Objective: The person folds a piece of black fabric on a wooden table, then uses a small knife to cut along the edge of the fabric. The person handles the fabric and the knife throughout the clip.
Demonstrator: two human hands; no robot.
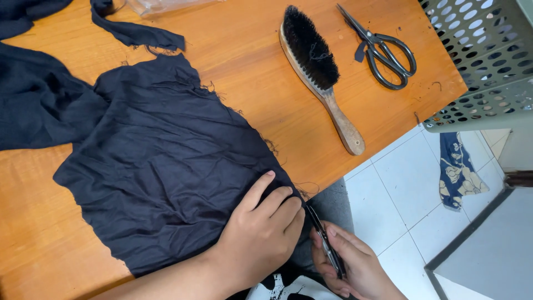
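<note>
The dark navy cloth (161, 166) is lying spread and wrinkled on the orange wooden table (250, 61), its near corner hanging at the table's edge right under the hands. The left hand (264, 233) is pressing down flat on that corner, fingers together and extended, pinning the fabric. Just beside it, off the table's edge, the right hand (350, 264) is closing around a small dark cutting tool (325, 241), whose slim tip is pointing up at the cloth's edge next to the left fingertips; its exact kind is hard to tell. The cloth is looking creased all over, with frayed threads along its far edge, and more of the same dark fabric (33, 100) is bunching up far beyond the left hand. Well beyond both hands, a wooden-handled brush (319, 72) with black bristles is lying on bare table, and black scissors (383, 50) are resting past it, closed. Beyond the right hand a green perforated basket (488, 55) is standing by the table's corner, and a blue patterned scrap (458, 169) is lying on the white tiled floor (400, 205).
</note>
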